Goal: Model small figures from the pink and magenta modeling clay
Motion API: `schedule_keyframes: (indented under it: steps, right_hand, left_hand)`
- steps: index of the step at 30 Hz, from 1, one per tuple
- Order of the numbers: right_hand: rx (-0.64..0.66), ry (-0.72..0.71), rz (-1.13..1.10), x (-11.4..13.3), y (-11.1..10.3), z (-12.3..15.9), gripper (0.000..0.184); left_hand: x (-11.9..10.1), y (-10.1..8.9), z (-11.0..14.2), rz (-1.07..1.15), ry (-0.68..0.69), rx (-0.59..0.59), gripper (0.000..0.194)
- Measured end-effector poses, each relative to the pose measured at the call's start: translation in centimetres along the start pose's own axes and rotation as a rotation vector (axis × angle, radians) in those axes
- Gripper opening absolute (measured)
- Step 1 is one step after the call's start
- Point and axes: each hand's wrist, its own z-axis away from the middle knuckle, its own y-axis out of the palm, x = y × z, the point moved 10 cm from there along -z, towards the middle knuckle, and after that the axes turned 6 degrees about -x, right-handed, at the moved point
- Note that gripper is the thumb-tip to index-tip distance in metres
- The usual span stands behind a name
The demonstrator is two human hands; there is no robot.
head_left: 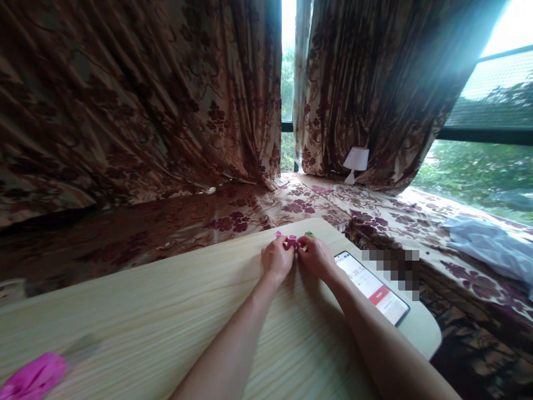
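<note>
Both hands meet over the far part of the table. My left hand (278,258) is closed, its fingertips pinching one side of a small dark-pink piece (292,244). From the other side my right hand (316,256) pinches the same piece, its fingers also closed. What kind of thing it is cannot be made out at this size. Just beyond the fingers are small pink bits (278,234) and a small green bit (310,234), partly hidden by the hands.
A phone (370,289) with a running timer display lies right of my right forearm on the pale wooden table (166,311). Bright pink crumpled material (35,375) sits at the near left. Beyond are a white lamp (356,161), patterned curtains (208,100) and pale cloth (491,244).
</note>
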Motion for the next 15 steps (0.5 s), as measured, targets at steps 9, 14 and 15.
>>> schedule_keyframes:
  steps: [9,14,15]
  right_hand:
    - [-0.054,-0.123,-0.068,2.9,-1.7,-0.4,0.015]
    - [-0.068,-0.116,-0.079,2.8,-1.3,-0.7,0.014]
    - [-0.068,-0.112,-0.084,2.7,-1.2,-0.8,0.015]
  left_hand:
    - [-0.2,0.0,0.2,-0.031,0.060,0.001,0.016]
    - [-0.2,0.1,0.1,-0.040,0.059,0.000,0.017]
    - [-0.2,0.1,0.1,-0.041,0.059,-0.001,0.016]
